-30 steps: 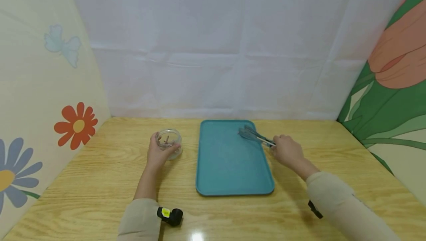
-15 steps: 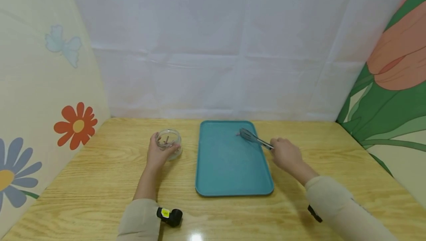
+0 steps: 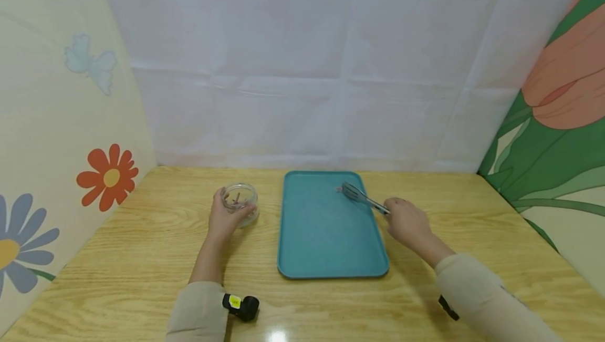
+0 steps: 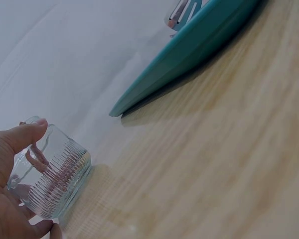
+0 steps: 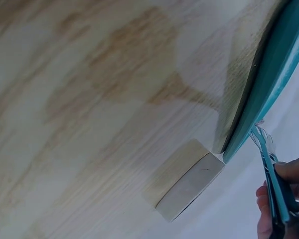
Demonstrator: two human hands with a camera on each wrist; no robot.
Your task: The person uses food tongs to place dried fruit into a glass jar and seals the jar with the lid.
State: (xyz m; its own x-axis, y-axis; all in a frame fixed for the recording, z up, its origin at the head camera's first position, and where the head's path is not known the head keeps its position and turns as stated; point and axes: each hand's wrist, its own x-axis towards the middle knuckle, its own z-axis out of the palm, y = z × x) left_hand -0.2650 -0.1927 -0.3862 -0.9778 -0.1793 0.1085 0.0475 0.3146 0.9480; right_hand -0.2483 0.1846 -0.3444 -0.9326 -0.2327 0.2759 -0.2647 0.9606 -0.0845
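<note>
My left hand [image 3: 226, 220] grips a clear glass jar [image 3: 248, 218] standing on the wooden table, thumb on the near side of its rim. Ribbed walls show in the left wrist view, with thin brownish-pink strips [image 4: 37, 160] inside the jar. My right hand [image 3: 407, 222] holds metal serving tongs [image 3: 363, 197] with slotted heads. Their heads are close together over the far right part of the blue-green tray [image 3: 326, 237]. A small pinkish piece [image 3: 339, 189] shows at the tongs' tips; whether they pinch it I cannot tell.
The wooden table [image 3: 142, 258] runs back to a white cloth [image 3: 283, 116]. Patterned flower panels [image 3: 113, 179] stand at both sides. A black wrist camera [image 3: 242, 308] sits at the left sleeve. The tray's raised rim [image 5: 269, 94] lies beside the right hand.
The tongs' arms, spread apart a second ago, have come together and their heads have dropped slightly toward the tray. The pinkish piece now shows at the tips. My left hand and the jar stay put.
</note>
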